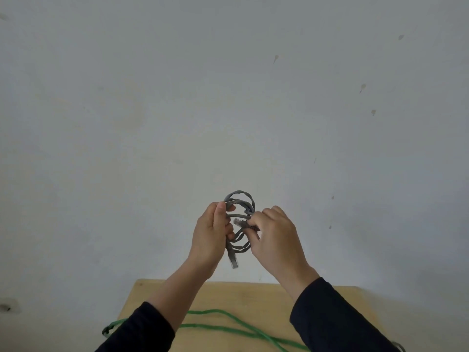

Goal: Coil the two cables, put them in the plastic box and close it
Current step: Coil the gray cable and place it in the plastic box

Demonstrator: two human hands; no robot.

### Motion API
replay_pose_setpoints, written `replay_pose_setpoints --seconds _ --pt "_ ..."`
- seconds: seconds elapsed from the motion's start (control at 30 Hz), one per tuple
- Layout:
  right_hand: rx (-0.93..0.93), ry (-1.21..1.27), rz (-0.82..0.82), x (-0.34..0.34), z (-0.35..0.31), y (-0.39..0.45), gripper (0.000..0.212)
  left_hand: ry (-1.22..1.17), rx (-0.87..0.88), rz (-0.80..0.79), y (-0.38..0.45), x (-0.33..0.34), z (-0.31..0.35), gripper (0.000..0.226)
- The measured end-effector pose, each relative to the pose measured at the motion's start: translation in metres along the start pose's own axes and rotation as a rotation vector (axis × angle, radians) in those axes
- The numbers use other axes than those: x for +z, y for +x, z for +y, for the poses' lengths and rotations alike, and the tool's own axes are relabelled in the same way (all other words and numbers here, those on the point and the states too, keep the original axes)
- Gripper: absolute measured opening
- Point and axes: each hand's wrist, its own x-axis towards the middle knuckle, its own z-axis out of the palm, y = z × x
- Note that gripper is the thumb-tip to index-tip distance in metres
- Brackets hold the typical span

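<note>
My left hand (212, 232) grips the thin grey rubbery cable coil (239, 203); my right hand (272, 233) pinches its plug end beside; slackening either risks loops springing apart.

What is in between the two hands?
In the head view, the coiled grey cable sits between the left hand and the right hand. Both hands grip it, held up in front of the wall.

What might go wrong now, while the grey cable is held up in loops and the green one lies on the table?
The grey cable loops are loose; if the right hand slips off the plug end, the coil may spring open. The green cable hangs over the table edge and may slide off.
</note>
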Motion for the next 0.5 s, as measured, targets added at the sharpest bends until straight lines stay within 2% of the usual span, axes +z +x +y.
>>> replay_pose_setpoints --seconds 0.1,0.2,0.37,0.5 --pt "0.147 0.139 0.042 0.005 -0.005 -0.004 0.015 -0.071 -0.031 0.001 -0.003 0.004 -0.003 0.033" --pt "0.217 0.23 0.105 0.009 -0.007 -0.006 0.016 -0.219 -0.121 -0.004 -0.003 0.007 -0.003 0.034" --pt "0.215 0.336 0.203 0.007 -0.016 0.0 0.018 -0.344 -0.262 -0.055 0.0 0.011 -0.006 0.035" --pt "0.116 0.302 0.171 0.001 -0.022 0.013 0.018 -0.538 -0.388 -0.081 -0.012 0.015 -0.012 0.039"
